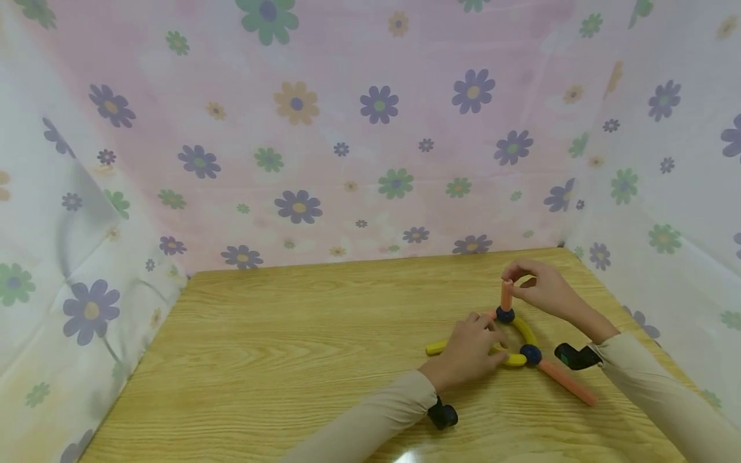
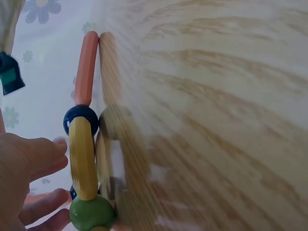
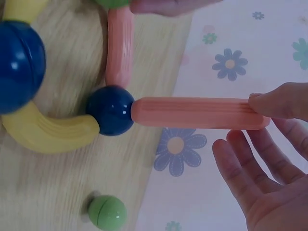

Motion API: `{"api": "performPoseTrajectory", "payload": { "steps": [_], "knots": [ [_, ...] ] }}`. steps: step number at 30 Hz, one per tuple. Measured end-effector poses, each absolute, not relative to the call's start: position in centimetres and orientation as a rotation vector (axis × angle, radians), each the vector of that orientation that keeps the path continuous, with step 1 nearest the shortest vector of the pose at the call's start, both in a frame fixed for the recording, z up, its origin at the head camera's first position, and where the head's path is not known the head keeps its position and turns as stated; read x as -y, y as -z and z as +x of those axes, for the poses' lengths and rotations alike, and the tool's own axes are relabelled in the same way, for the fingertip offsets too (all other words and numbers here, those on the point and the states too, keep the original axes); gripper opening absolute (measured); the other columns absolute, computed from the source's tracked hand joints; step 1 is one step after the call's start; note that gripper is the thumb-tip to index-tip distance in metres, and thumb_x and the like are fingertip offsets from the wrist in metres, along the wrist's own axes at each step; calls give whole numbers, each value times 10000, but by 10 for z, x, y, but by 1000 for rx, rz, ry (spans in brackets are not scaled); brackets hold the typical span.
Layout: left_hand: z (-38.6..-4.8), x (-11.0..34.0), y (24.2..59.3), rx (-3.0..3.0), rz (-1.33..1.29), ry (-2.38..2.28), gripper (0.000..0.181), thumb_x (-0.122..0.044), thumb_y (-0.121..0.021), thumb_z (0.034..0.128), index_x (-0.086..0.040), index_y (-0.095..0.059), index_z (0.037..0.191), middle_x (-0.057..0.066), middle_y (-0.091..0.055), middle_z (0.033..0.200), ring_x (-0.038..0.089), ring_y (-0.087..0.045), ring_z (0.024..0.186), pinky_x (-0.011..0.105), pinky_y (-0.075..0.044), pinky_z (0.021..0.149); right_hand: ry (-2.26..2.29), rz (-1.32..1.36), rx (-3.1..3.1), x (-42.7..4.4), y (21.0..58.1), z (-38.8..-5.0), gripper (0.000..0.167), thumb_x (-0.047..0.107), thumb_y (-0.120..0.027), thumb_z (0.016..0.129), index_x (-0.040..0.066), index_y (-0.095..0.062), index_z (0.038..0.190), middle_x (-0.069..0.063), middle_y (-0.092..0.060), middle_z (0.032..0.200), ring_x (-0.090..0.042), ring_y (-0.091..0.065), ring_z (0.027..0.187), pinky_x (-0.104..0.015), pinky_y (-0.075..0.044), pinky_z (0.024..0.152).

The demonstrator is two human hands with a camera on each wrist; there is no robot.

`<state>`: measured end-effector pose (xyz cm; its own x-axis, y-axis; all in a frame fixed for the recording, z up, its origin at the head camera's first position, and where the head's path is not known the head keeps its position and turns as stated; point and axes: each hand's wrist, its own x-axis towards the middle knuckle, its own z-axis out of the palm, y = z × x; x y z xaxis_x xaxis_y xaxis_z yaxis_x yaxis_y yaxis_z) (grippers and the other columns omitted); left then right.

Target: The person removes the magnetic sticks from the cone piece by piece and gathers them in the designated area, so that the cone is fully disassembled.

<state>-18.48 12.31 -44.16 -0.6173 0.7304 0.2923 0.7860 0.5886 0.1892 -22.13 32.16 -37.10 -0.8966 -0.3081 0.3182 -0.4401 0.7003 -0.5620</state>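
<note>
Pink rod (image 1: 506, 297) is held upright, its long axis set steeply above the table (image 1: 289, 334), its lower end against a blue ball (image 1: 505, 314) and its upper end pinched between thumb and fingers of the right hand (image 1: 544, 289). In the right wrist view the same axis is seen running sideways, pointed away from the ball. From that ball a yellow arc (image 1: 525, 330) is curved round to a second blue ball (image 1: 530, 354), from which a lower rod (image 1: 567, 382) is pointed rightward and toward the person. By the left hand (image 1: 470, 350), fingers bent, a green ball (image 2: 91, 214) appears to be touched; whether it is gripped cannot be told. A loose ball (image 3: 108, 211), also green, is seen apart on the table.
</note>
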Motion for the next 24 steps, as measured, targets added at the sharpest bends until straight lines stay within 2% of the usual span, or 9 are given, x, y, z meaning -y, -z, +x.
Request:
{"api": "performPoseTrajectory", "payload": {
  "steps": [3,8,15,20,24],
  "knots": [
    [-184,-126,443,2651,-1283,366,200,-424,-589,923,-346,-713,1060,-147,-537,1060,36,-410,928,180,-285,686,-930,587,2724,-324,370,-229,101,90,-646,900,57,-659,994,-80,-646,932,-261,-594,851,-249,-510,671],
    [-184,-127,444,2647,-1293,305,183,-421,-587,926,-362,-727,1027,-162,-548,1042,27,-402,917,166,-283,684,-830,677,2714,-331,370,-245,120,21,-631,887,43,-677,995,-80,-644,922,-258,-596,815,-305,-509,644],
    [-187,-124,446,2584,-1314,301,201,-454,-592,912,-338,-746,970,-153,-558,958,15,-384,821,125,-295,656,-783,726,2813,-342,376,-266,161,-20,-631,852,16,-668,1004,-112,-630,944,-294,-595,838,-375,-490,651],
    [-189,-119,447,2589,-1324,314,204,-472,-601,898,-332,-746,923,-155,-546,930,11,-381,813,116,-292,655,-794,751,2887,-347,381,-274,217,-87,-597,793,5,-665,977,-136,-631,945,-314,-595,850,-436,-504,711],
    [-190,-115,447,2577,-1335,316,196,-475,-611,889,-329,-741,891,-142,-546,949,15,-397,851,116,-309,683,-772,756,2940,-351,389,-277,268,-118,-585,749,3,-676,970,-144,-634,961,-324,-589,864,-432,-505,708]
  ]
}}
